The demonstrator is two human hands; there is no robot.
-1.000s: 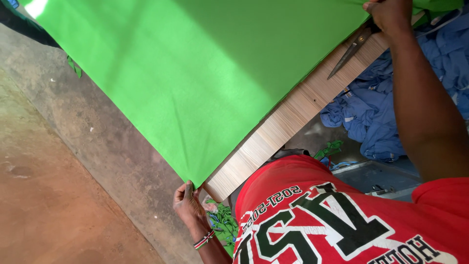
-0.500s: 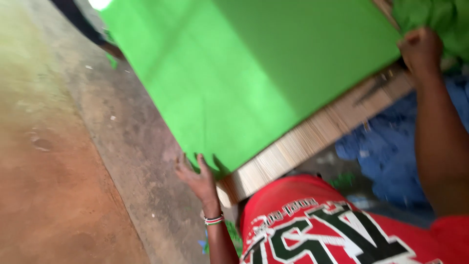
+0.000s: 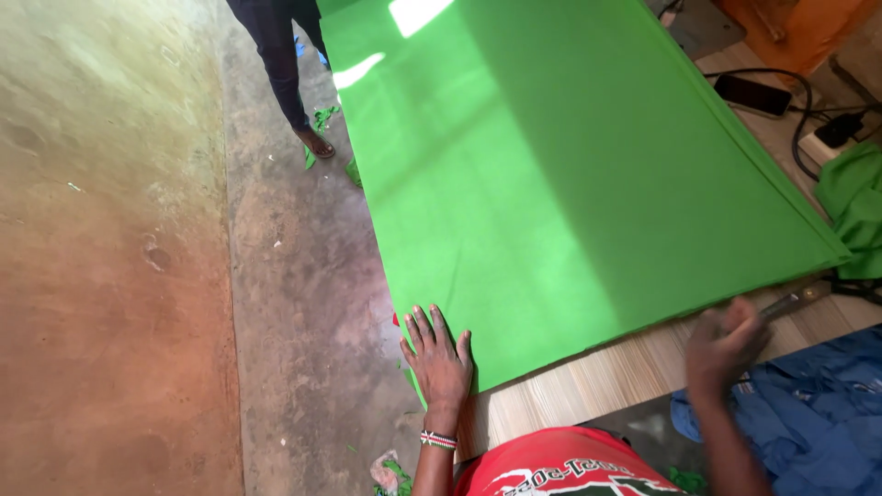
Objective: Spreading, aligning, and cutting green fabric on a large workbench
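Note:
A large sheet of green fabric (image 3: 551, 184) lies spread flat over a light wooden table (image 3: 588, 377). My left hand (image 3: 439, 358) rests palm down, fingers apart, on the fabric's near left corner at the table's edge. My right hand (image 3: 726, 342) is blurred and hovers over the bare wood just below the fabric's near edge, fingers curled. It is at the handle end of a pair of scissors (image 3: 795, 298) lying along that edge. The blur hides whether it grips them.
Another person's legs (image 3: 280, 73) stand on the concrete floor at the table's far left, with green scraps (image 3: 323, 119) around. A phone (image 3: 749, 92), a power strip (image 3: 831, 138) with cables and bunched green cloth (image 3: 854, 197) sit at right. Blue cloth (image 3: 808, 418) lies near right.
The view swung over the whole fabric. My left hand moved from under the corner to lie flat on it. My right hand left the far edge and came down by the scissors.

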